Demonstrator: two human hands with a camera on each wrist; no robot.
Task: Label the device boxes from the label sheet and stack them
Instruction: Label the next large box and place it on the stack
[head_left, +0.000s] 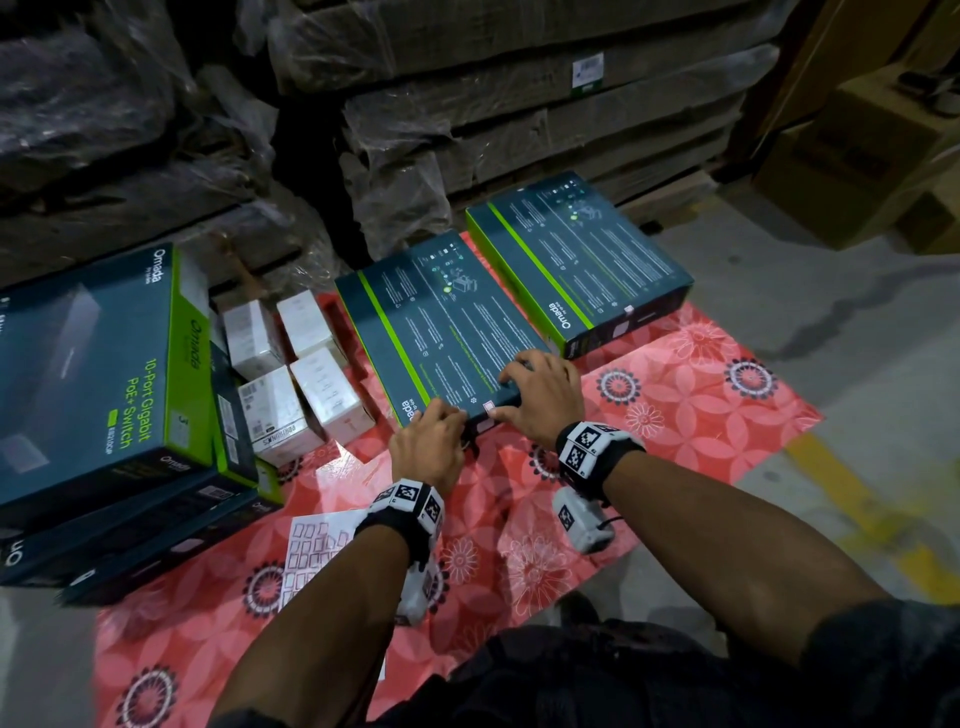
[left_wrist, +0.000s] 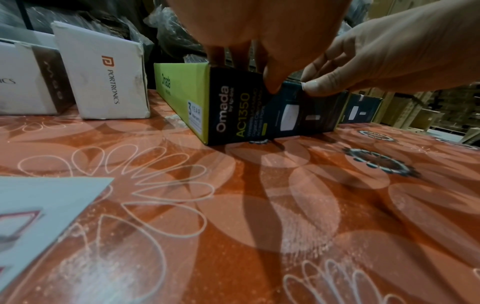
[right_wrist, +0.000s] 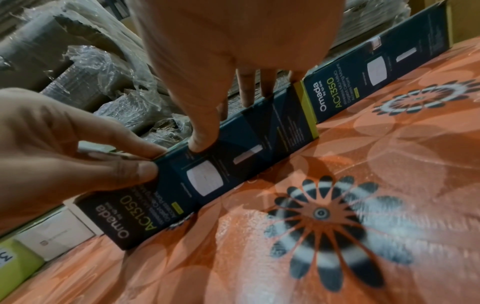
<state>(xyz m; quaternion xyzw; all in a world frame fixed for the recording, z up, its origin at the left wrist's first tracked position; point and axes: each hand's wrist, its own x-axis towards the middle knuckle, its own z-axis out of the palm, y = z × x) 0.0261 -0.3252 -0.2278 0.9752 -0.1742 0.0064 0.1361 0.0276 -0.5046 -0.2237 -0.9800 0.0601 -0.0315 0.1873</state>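
Both hands work at the near edge of the nearer Omada box (head_left: 447, 332), which lies flat on the red flowered mat (head_left: 675, 395), just beside a second Omada box (head_left: 576, 260) farther right. The right hand (head_left: 540, 400) rests on the box top with its fingers (right_wrist: 246, 88) spread, the thumb hooked down over the front face. The left hand (head_left: 428, 441) meets the same edge, its thumb and fingers (right_wrist: 145, 151) curled and pinching around the corner; a small pale label (head_left: 488, 406) shows on the top between the two hands, apparently being pressed down.

The label sheet (head_left: 317, 551) lies on the mat under the left forearm, well short of the box.

The main risk seems to be a crooked or creased label: if the left pinch drags along the edge while the right hand only rests, the box may slide on the slick mat and the sticker wrinkle or lift at a corner. Lifting the box by this one edge for stacking could also tip it against its neighbour.
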